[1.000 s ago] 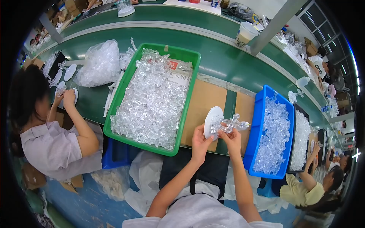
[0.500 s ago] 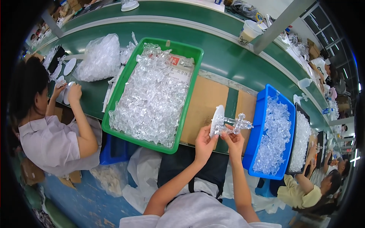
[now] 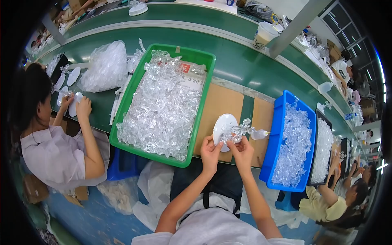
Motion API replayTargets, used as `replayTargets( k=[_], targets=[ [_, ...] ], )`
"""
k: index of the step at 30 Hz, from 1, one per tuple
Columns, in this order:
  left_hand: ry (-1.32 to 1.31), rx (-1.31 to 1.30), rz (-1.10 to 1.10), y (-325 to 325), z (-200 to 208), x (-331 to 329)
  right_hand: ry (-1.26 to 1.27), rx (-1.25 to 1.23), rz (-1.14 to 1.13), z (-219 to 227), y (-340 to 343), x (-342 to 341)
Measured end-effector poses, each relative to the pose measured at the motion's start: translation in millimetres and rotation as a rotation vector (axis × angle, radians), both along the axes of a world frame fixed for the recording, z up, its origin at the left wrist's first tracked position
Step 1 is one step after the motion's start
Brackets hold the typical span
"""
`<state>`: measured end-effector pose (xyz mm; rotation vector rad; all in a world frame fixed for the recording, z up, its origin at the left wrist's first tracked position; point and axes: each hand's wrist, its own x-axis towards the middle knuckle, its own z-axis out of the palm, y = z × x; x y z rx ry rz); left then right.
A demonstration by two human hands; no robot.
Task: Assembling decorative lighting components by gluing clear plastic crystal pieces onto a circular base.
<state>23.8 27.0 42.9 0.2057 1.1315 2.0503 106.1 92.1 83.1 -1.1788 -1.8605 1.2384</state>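
In front of me my left hand (image 3: 210,156) pinches the near edge of a white round disc (image 3: 223,125), which is tilted with its face partly toward me. A clear plastic ornament (image 3: 241,129), with a stem and a cross-like branched end, stands out from the disc to the right. My right hand (image 3: 243,153) is closed, its fingertips on the stem near the disc. Just beyond the branched end is a small translucent bottle (image 3: 259,134) with a thin tip; I cannot tell what it rests on. The fingers hide part of the stem.
A green tray (image 3: 163,160) of clear pieces on newspaper lies left, a blue bin (image 3: 267,163) of clear pieces right. Cardboard (image 3: 216,98) covers the bench between. A bagged heap (image 3: 107,67) sits far left. Co-workers (image 3: 61,155) sit on both sides; a drink cup (image 3: 264,34) stands behind.
The disc has turned to show more of its face, and the ornament has swung left and up. Both hands have shifted slightly left. The small bottle has come into clear sight.
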Motion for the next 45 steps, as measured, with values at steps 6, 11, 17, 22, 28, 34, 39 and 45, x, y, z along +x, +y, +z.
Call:
replayTargets(
  k=[6, 11, 17, 22, 28, 34, 39, 45],
  targets=[
    [-0.005, 0.034, -0.01, 1.8, 18.8, 10.5, 0.351, -0.267, 0.008, -1.4, 3.4, 13.8],
    [0.061, -0.002, -0.082, 2.4, 11.0, 19.3, 0.279, -0.248, -0.065, 16.0, -0.5, 21.2],
    [0.029, 0.011, -0.152, 0.7, 17.0, 4.5, 0.306, -0.282, -0.07, 0.2, -1.8, 23.3],
    [0.075, 0.09, -0.191, -2.6, 30.0, 6.6, 0.419, -0.374, -0.095, 18.0, 0.0, 31.4],
    [0.045, 0.15, -0.227, -4.0, 47.0, 14.6, 0.431, -0.298, -0.137, 36.3, -2.7, 31.5],
    [0.054, 0.116, -0.169, -8.1, 56.4, 19.1, 0.491, -0.347, -0.105, 31.5, -3.3, 36.3],
    [0.094, 0.088, -0.17, -9.7, 51.9, 17.9, 0.435, -0.244, -0.085, 33.7, -9.8, 34.6],
    [0.153, 0.087, -0.175, -17.1, 55.9, 13.3, 0.547, -0.331, -0.126, 29.3, -16.3, 28.7]
  ],
)
